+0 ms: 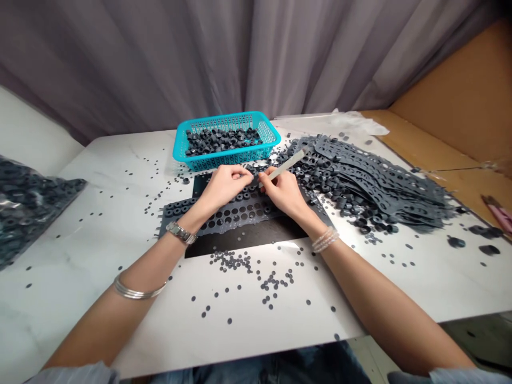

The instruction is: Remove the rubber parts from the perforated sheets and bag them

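Head view shows both hands close together over the holed sheet point(232, 215), and the likeliest trouble is a slip there: the right hand point(280, 188) grips a pale stick point(288, 164) whose upper end points away from the body, and if its lower end skidded it could nick the left hand point(227, 182), whose fingertips sit just beside it. Those left fingers are drawn together in a narrow pinch, but whether anything is between them I cannot tell. Pressing hard on one edge might also drag the sheet across the dark mat point(256, 238), since neither palm appears to pin it down. Loose discs point(234, 261) lie on the near side of the table point(160, 330), where a sweeping forearm could scatter them over the edge. On the right, the heap of sheets point(384, 181) and the loose rings point(360, 208) spread near the right hand, so a wide elbow or wrist might push pieces into the work. As for position, the sheet lies on the mat beneath and nearer the body than the fingertips, reaching left past the watch point(181, 232); the basket point(226, 157) stands beyond the left hand.
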A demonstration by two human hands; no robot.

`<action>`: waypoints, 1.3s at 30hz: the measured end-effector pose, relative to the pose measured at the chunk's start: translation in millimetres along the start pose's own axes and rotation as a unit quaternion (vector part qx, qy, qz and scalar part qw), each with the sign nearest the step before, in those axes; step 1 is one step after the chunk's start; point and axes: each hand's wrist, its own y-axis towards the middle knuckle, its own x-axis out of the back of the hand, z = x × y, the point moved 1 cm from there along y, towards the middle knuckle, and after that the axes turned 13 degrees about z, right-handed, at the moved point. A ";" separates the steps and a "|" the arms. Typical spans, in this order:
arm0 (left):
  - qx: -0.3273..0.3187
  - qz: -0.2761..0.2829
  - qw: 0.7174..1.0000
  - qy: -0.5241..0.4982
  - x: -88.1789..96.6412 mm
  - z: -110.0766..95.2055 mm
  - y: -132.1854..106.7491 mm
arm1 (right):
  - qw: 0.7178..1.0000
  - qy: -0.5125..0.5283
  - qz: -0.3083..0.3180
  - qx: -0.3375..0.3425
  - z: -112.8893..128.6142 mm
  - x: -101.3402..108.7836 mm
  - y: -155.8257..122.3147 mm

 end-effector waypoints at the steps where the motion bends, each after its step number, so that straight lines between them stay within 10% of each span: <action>1: -0.012 0.005 0.995 0.094 -1.4 -0.2 0.5 | 1.000 -0.007 0.002 0.000 0.5 0.0 0.1; 7: -0.059 0.037 0.924 0.376 -11.0 3.9 3.0 | 0.999 -0.031 0.006 0.018 1.6 -1.0 1.3; 18: -0.102 0.033 0.888 0.448 -20.9 8.6 6.1 | 0.996 -0.076 0.008 0.050 1.6 -4.2 4.2; 21: -0.106 0.025 0.940 0.323 -15.7 13.0 5.6 | 0.996 -0.075 0.009 0.038 0.9 -3.4 4.8; 24: -0.075 -0.056 0.996 -0.007 -0.4 16.4 2.7 | 0.998 -0.060 0.009 0.017 0.3 -3.0 5.7; 30: 0.008 -0.021 0.857 -0.515 17.8 3.6 -3.7 | 0.999 0.035 -0.018 -0.028 -9.3 0.4 6.4; 39: 0.077 0.006 0.761 -0.644 1.4 -5.0 -8.6 | 0.991 0.106 -0.067 -0.052 -30.4 9.3 8.6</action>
